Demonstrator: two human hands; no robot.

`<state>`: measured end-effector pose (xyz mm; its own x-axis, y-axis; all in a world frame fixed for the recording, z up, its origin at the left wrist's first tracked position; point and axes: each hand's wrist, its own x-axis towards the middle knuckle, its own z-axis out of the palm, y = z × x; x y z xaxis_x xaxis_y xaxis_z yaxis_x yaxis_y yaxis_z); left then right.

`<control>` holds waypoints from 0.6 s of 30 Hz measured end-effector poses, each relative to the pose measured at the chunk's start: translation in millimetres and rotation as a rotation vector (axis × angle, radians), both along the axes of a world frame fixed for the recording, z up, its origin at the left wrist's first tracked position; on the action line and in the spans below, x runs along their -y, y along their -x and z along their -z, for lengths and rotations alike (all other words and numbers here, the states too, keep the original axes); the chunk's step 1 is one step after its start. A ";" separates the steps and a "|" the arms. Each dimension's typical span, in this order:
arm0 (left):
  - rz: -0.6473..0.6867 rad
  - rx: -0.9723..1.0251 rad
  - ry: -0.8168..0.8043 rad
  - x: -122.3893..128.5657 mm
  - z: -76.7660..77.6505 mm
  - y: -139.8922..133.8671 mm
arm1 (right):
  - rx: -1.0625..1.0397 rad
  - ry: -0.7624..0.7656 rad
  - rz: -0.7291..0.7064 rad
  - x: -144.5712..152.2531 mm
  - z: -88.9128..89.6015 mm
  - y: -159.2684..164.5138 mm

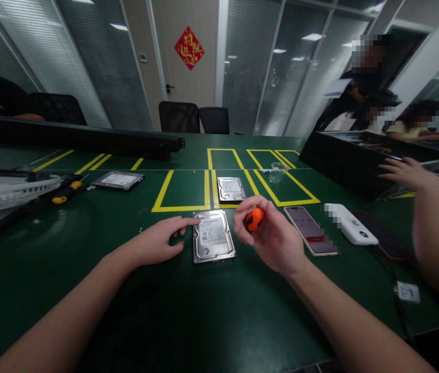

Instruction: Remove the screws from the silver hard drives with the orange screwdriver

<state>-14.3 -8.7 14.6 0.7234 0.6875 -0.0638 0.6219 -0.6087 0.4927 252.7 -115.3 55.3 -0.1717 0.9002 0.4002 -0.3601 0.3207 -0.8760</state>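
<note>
A silver hard drive (214,235) lies label side up on the green table in front of me. My left hand (161,238) is at its left side, index finger stretched out onto the drive's upper left edge, the other fingers loosely bent and holding nothing. Just right of the drive, my right hand (272,233) is raised with its fingers curled around a screwdriver (254,219). Only the rounded orange and black handle end shows; the shaft is hidden. A second hard drive (231,189) lies farther back, on yellow tape markings.
Another hard drive (119,180) and a yellow-black screwdriver (67,192) lie at the left. On the right are a phone (311,231), a white device (350,224) and a black case (349,163), with another person's hand (408,173) over it. A clear cup (277,173) stands behind.
</note>
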 end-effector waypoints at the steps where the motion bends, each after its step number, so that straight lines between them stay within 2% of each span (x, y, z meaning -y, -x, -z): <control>1: -0.002 -0.001 0.000 0.0 0.0 0.1 | 0.000 0.003 0.004 0.1 -0.9 -0.1; 9: 0.000 -0.001 -0.004 -2.1 3.2 1.6 | 0.014 -0.017 0.041 -0.3 2.3 -1.2; 18: -0.005 -0.013 -0.003 -0.8 1.3 1.0 | -0.049 -0.023 -0.017 -0.9 -1.3 -0.5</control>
